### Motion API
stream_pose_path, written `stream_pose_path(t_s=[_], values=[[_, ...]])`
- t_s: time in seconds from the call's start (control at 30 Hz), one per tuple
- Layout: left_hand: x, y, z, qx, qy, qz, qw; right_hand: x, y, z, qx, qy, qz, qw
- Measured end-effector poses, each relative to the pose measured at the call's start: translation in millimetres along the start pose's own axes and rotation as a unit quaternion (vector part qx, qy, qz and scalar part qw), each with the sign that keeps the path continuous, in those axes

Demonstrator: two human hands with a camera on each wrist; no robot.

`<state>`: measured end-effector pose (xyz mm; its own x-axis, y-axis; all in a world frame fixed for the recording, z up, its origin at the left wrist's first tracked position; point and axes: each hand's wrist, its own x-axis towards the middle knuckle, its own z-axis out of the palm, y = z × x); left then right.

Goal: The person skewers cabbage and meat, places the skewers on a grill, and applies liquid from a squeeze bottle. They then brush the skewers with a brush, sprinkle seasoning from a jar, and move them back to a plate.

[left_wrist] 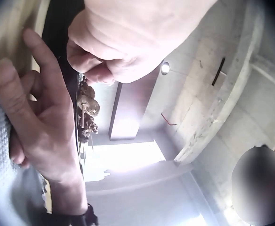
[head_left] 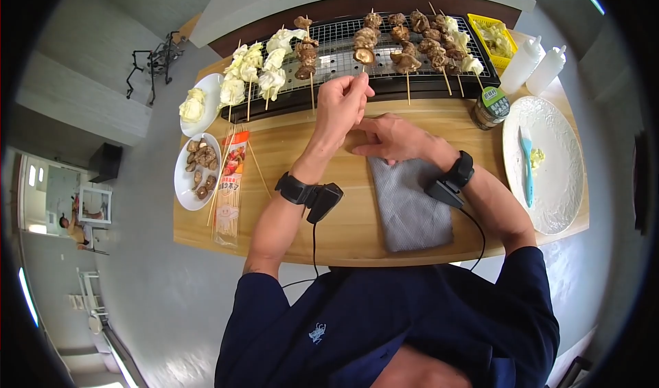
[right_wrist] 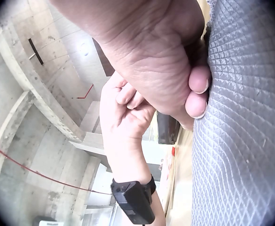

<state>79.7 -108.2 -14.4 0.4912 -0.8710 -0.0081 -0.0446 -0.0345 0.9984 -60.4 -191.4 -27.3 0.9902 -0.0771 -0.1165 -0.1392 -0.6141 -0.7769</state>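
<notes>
In the head view, my left hand (head_left: pixel 340 108) is at the front edge of the grill (head_left: pixel 336 41), with its fingers curled and pinching the stick of the middle mushroom skewer (head_left: pixel 366 41). The mushrooms sit just beyond my fingertips, over the wire mesh. My right hand (head_left: pixel 397 138) lies lower and to the right, thumb and forefinger extended leftward over the table. Its curled lower fingers touch the grey cloth (right_wrist: pixel 241 141), as the right wrist view shows. More mushroom skewers (head_left: pixel 403 45) and cabbage skewers (head_left: pixel 273 69) lie across the grill on both sides.
Left on the table (head_left: pixel 302 237) are a plate of cabbage (head_left: pixel 185 124), a plate of mushrooms (head_left: pixel 180 182) and a skewer packet (head_left: pixel 230 182). Rightward stand a spice jar (head_left: pixel 489 110), white squeeze bottles (head_left: pixel 522 65), a yellow basket (head_left: pixel 473 21) and a large plate (head_left: pixel 566 175) with a blue brush (head_left: pixel 528 172).
</notes>
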Motion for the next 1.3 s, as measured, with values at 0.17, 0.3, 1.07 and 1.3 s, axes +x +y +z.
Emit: stream_pose_path(t_s=[0.17,0.3,1.07,1.3], values=[[-2,-12,5,-0.179,-0.004,-0.033,0.983,1,3,-1,-0.023,-0.01,0.005,1.0],[-7,-16,7,-0.17,0.021,-0.019,0.985,1,-1,-2,-0.02,-0.02,0.031,0.999],[-13,-21,-1,-0.346,0.079,-0.086,0.931,4,10,3,-0.014,0.002,-0.001,1.0],[-12,-28,-10,-0.36,0.019,-0.126,0.924,4,9,0,-0.021,-0.012,0.009,1.0]])
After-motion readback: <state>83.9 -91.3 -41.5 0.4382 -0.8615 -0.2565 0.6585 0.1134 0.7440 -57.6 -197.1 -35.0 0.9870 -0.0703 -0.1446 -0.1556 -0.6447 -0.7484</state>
